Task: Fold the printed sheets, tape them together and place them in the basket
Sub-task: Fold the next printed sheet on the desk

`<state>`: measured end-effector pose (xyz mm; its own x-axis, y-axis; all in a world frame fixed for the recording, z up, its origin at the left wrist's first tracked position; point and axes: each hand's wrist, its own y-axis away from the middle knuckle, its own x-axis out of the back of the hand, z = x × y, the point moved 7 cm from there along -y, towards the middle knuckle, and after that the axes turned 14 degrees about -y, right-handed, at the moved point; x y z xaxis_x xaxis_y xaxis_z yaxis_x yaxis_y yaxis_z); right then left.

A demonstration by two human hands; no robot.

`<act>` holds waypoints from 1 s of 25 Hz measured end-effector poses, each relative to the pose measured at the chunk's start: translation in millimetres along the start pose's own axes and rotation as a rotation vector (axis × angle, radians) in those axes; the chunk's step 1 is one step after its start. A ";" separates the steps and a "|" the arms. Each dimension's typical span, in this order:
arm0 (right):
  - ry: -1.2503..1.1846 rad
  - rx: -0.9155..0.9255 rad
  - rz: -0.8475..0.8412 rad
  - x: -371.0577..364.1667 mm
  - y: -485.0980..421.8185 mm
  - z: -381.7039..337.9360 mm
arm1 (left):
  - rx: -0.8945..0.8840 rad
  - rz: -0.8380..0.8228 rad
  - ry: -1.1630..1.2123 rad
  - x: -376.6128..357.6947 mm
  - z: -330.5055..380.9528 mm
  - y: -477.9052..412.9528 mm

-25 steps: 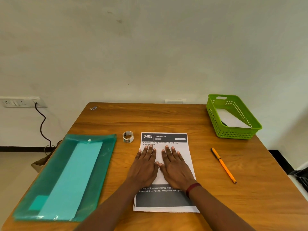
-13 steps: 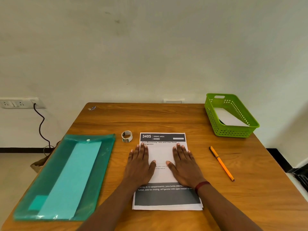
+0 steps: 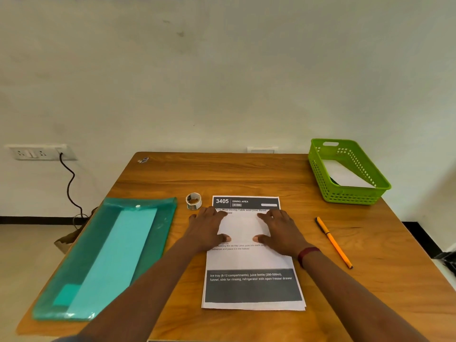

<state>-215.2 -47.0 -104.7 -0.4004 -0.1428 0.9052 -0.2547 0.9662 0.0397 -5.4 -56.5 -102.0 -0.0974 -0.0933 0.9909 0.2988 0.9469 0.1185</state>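
Observation:
Printed sheets [image 3: 249, 261] lie stacked in the middle of the wooden table [image 3: 246, 174], one overlapping the other, with dark bands at the top and bottom. My left hand [image 3: 206, 229] presses flat on the stack's left edge, fingers straight. My right hand [image 3: 281, 230] presses flat near the right edge. A small tape roll [image 3: 193, 200] stands just beyond my left fingertips. The green basket [image 3: 318, 166] sits at the far right corner with a white folded paper [image 3: 345, 175] inside.
A teal plastic folder [image 3: 106, 257] with a lighter sheet inside lies along the table's left side. An orange pen [image 3: 333, 241] lies to the right of the sheets. A wall socket [image 3: 37, 152] with a black cable is at the left.
Both hands slid apart across the sheet, from side by side at its middle out toward its left and right edges, and a little farther up the page.

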 end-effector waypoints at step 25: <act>-0.077 -0.067 0.037 13.5 -4.5 -10.4 | -0.034 -0.044 0.061 18.3 2.7 -4.2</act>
<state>-210.2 -51.0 -88.2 -0.4753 -0.1198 0.8716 -0.1800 0.9830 0.0370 -11.0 -61.4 -84.6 -0.0537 -0.1537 0.9867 0.3273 0.9308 0.1628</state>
